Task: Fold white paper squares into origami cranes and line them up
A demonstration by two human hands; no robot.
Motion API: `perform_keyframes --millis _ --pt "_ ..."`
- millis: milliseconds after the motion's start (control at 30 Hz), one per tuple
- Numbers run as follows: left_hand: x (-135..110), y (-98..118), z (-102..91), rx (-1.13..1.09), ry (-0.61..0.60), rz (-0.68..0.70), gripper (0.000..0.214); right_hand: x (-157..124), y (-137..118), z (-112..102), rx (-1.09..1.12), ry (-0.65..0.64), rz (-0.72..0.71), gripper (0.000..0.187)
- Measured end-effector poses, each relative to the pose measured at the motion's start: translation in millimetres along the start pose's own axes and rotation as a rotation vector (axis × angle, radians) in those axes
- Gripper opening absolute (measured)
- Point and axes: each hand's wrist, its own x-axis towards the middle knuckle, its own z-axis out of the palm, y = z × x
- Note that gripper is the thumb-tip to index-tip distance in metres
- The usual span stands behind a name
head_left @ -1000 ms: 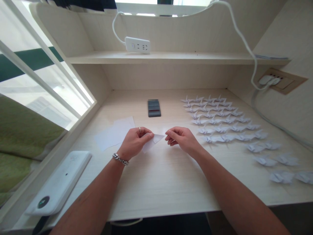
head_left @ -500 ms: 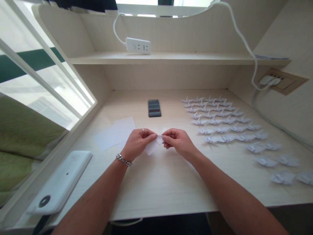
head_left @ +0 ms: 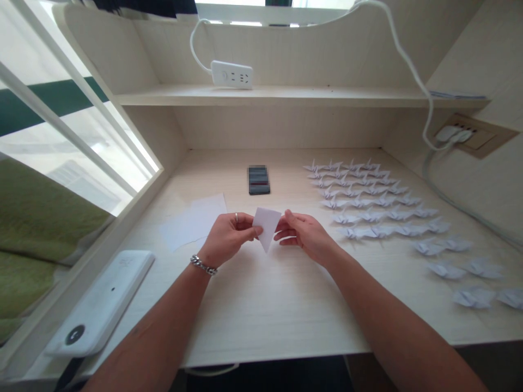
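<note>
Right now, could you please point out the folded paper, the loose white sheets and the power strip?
Folded paper (head_left: 268, 225): head view, middle of its face.
Loose white sheets (head_left: 196, 219): head view, upper surface.
Power strip (head_left: 232, 74): head view, front face.

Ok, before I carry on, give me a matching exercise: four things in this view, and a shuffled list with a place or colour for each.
Things:
1. Kite-shaped paper
2. Power strip
3. Cranes
4. Bracelet

Places or colours:
A. In rows on the right part of the desk
B. Silver
C. Gripped in the left hand
D. On the shelf

Right pairs: 1-C, 2-D, 3-A, 4-B
</note>
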Motion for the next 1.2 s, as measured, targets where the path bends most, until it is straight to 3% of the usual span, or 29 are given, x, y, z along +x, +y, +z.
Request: perform_keyframes --millis 133,233,567,733,900,1067,1200 --pt "2 0 -1.9 0.060 -0.102 -0.064 0.019 1 1 1 -0.148 0.010 -0.157 0.042" --pt "1 1 -1.9 0.019 -0.150 -0.083 0.022 1 2 3 -0.212 0.020 -0.172 0.034" --pt "0 2 -1.6 -0.115 0.004 -0.088 0.014 -2 3 0 -0.018 -0.016 -0.130 0.026" --pt "-2 4 -2.3 0.019 -0.010 0.000 0.011 -6 -4 2 0.007 -0.107 -0.087 0.027" --pt "-2 1 -0.8 0.111 -0.072 0.068 0.015 -4 -1 9 -0.092 0.015 -0.088 0.029" --pt "-1 -3 1.3 0.029 -0.007 0.047 0.021 -3 2 13 -0.128 0.067 -0.132 0.027" --pt "1 -2 2.1 -0.011 -0.024 0.060 0.017 -3 3 14 -0.157 0.118 -0.172 0.027"
